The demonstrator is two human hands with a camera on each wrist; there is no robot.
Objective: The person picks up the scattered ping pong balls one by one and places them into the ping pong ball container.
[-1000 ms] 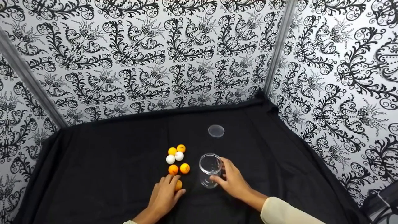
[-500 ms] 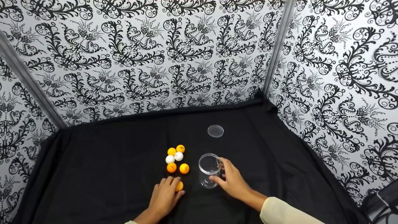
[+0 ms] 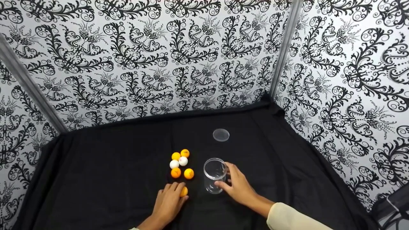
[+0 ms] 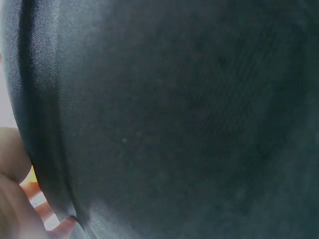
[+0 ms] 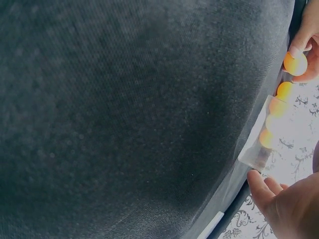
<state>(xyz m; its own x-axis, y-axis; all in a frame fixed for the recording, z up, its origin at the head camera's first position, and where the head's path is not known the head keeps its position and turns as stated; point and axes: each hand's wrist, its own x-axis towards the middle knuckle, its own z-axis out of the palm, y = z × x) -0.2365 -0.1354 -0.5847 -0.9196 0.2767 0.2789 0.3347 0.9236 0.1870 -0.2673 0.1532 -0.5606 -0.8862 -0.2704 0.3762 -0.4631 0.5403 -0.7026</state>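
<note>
My left hand (image 3: 169, 201) pinches an orange table tennis ball (image 3: 183, 191) low over the black cloth; the right wrist view shows thumb and fingers on either side of this ball (image 5: 295, 64). To its right stands a clear, lidless jar (image 3: 209, 185), upright, with nothing in it. My right hand (image 3: 238, 185) holds the jar from the right, thumb at the front and fingers behind. Beyond the left hand lie two orange balls (image 3: 189, 173), then two white balls (image 3: 174, 164) and two more orange balls (image 3: 176, 156). The left wrist view is mostly cloth, with fingers (image 4: 12, 154) at its edge.
A clear round lid (image 3: 221, 134) lies flat behind the jar. Black cloth (image 3: 111, 175) covers the table, bordered by patterned wall panels (image 3: 143, 64) at the back and sides. Dark equipment with cables (image 3: 393, 204) sits at the lower right.
My left hand has drawn slightly back with its ball, away from the two nearest orange balls. The left one of those shifted a little. The right hand and jar stay put.
</note>
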